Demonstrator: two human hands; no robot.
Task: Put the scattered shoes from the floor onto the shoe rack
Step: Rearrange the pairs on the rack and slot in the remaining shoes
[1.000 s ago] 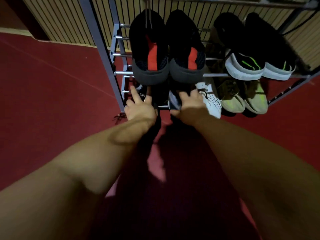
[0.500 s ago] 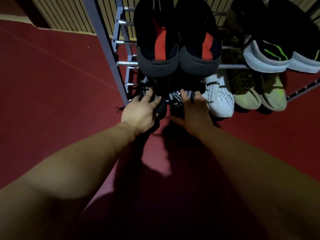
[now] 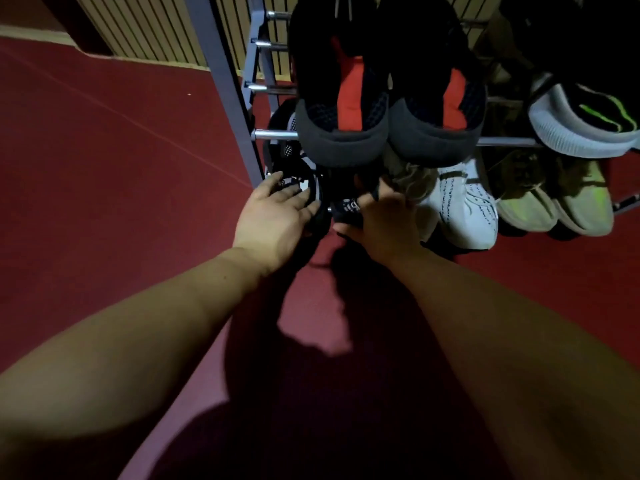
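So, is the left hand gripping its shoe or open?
Open: left hand rests straight, spread fingers on the black shoe, none curled round it.

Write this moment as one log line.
left hand: touches left black shoe; right hand: on right black shoe; place: shoe rack, lower tier

A home entryway — loaded shoe rack [image 3: 221, 81], red floor [image 3: 104, 161], slatted wall [image 3: 156, 29]
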